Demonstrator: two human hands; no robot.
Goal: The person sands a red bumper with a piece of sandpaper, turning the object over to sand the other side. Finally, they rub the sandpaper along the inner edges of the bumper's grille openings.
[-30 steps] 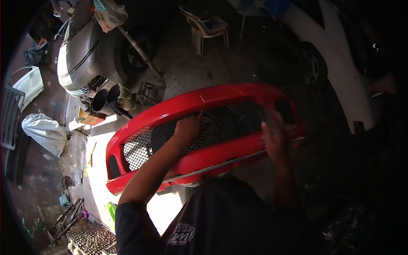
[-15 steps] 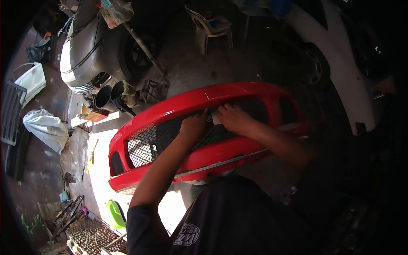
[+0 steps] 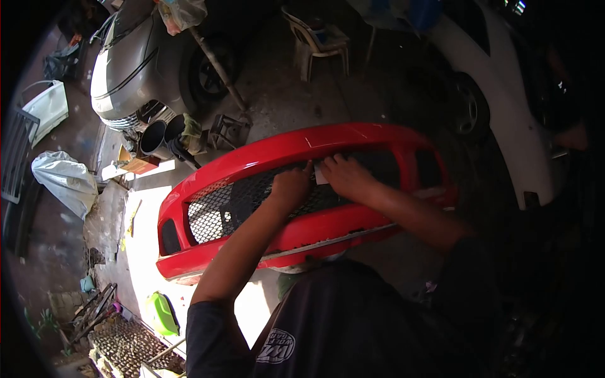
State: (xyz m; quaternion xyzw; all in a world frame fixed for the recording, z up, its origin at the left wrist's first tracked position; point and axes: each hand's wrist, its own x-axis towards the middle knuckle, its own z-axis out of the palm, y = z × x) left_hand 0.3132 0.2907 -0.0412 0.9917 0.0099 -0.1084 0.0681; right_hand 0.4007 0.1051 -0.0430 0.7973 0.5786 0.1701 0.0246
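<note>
Both hands are pressed against the black mesh grille (image 3: 252, 201) of a red car bumper (image 3: 296, 233). The left hand (image 3: 291, 186) is curled on the mesh; the right hand (image 3: 343, 176) pinches a small white piece (image 3: 320, 175) beside it. A grey car (image 3: 135, 63), a plastic chair (image 3: 318, 41) and a white car (image 3: 504, 107) are seen behind.

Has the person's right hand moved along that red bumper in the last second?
Yes. The right hand has slid left along the red plastic car bumper, from near its right opening to the mesh middle, beside the left hand.

Both arms reach forward, bent at the elbow — the left hand (image 3: 291, 184) and right hand (image 3: 343, 174) sit just beside each other, fingers curled, knuckles up.
</note>
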